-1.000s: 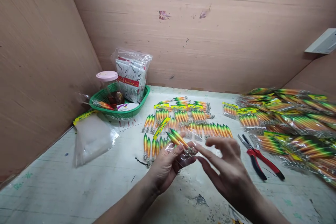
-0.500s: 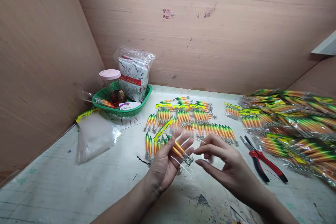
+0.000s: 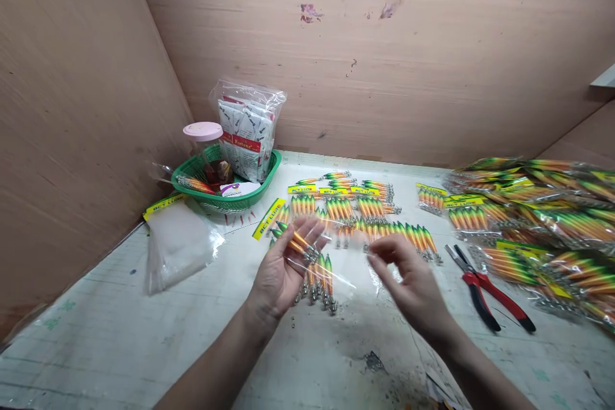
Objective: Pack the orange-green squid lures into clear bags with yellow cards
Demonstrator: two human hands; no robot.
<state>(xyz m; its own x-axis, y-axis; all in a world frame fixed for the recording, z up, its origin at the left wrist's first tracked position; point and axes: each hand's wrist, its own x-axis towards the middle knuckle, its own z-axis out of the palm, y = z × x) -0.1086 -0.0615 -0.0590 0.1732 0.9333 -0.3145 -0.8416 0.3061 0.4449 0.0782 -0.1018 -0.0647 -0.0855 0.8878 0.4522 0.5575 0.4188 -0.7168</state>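
My left hand (image 3: 278, 275) is palm up, its thumb pressing a clear plastic bag of fishing lures (image 3: 295, 242) against the fingers. The lures are orange and green with crown-like metal hooks, and the bag's yellow header (image 3: 269, 219) points up and left. Its clear open-looking end stretches toward my right hand (image 3: 408, 275). That hand is apart from the lures, thumb and forefinger brought together; whatever they pinch, if anything, is too faint to make out. Beneath the hands, loose lures (image 3: 317, 278) lie on the table in a small group, with a longer row (image 3: 413, 237) behind.
Filled bags of lures (image 3: 552, 224) are heaped at the right, near red-handled pliers (image 3: 494, 295). A green basket (image 3: 230, 200) holding a jar and packets stands at back left. Flat clear bags (image 3: 180, 246) lie before it. Wooden panels (image 3: 365, 57) enclose the back and left.
My left hand has moved left with the bag of lures, uncovering loose lures below. My right hand's fingers have drawn together, and the gap between the hands has widened.
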